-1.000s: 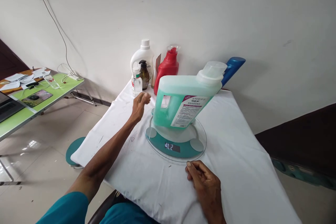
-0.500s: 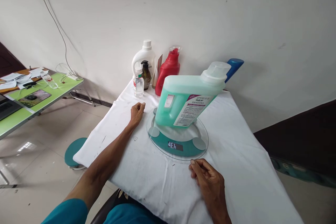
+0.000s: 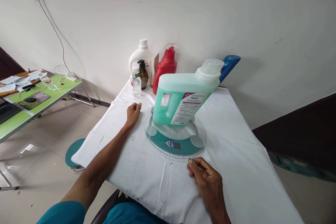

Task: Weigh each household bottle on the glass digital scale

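Table (image 3: 236,154) covered with white cloth (image 3: 147,178), cloth wrinkled and lightly stained near the left edge. Round glass scale (image 3: 174,140) sits mid-table, teal base, lit display facing near. Green detergent jug (image 3: 181,103) stands on the scale. Far edge by the wall: white bottle (image 3: 140,59), small clear bottle (image 3: 136,84), dark pump bottle (image 3: 143,73), red bottle (image 3: 165,66), all close together; blue bottle (image 3: 228,64) further right, tilted, partly behind the jug. Left hand (image 3: 133,112) rests on cloth just left of the scale. Right hand (image 3: 206,178) rests on cloth just near of the scale rim.
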The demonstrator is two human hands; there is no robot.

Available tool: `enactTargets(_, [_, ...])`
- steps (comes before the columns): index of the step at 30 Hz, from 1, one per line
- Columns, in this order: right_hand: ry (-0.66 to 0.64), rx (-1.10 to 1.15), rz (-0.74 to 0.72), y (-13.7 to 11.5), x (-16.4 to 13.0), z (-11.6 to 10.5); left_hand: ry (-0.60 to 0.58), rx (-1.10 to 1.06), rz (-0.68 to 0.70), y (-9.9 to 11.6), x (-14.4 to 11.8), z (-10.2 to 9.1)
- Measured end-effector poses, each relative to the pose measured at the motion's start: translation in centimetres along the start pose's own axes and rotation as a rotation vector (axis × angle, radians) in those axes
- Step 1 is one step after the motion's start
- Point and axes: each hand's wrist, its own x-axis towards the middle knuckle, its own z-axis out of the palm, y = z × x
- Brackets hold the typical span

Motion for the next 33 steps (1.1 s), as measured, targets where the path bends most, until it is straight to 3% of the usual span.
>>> enactTargets(7, [-0.045,0.022,-0.002,0.0,-0.2,-0.5,-0.005,0.061,0.022,0.2,-0.3,-0.3])
enactTargets(33, [-0.015,-0.012,-0.032,0.4,-0.2,0.0,0.008,0.020,-0.015,0.0,-0.1,-0.1])
